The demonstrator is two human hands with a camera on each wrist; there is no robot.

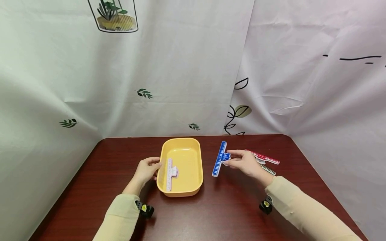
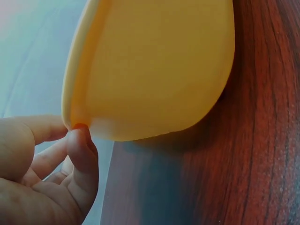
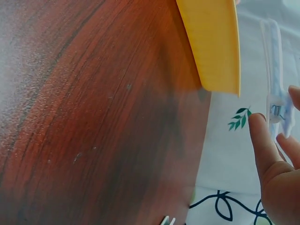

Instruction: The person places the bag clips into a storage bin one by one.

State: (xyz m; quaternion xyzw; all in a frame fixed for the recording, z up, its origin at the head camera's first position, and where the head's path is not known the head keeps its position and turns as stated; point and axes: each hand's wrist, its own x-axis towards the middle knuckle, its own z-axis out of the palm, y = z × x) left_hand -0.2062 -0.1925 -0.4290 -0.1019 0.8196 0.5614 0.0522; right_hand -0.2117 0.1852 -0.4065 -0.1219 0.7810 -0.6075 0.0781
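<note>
My right hand (image 1: 243, 163) pinches a blue ruler clip (image 1: 219, 159) by its handle, held upright on the right side of the yellow tray (image 1: 201, 167). From the right wrist view, the spring of the clip (image 3: 276, 111) shows beside the fingertips. My left hand (image 1: 147, 170) grips the tray's left rim, thumb on the inside; the left wrist view shows this hand (image 2: 51, 164) at the tray's edge (image 2: 69, 89). Inside the tray, a pale pink-white ruler clip (image 1: 169, 174) lies along the left side.
Behind my right hand, a red ruler clip (image 1: 269, 159) and a whitish ruler clip (image 1: 268, 169) lie on the dark wooden table (image 1: 193, 221), partly hidden by the hand. A patterned white cloth (image 1: 181, 83) hangs behind the table.
</note>
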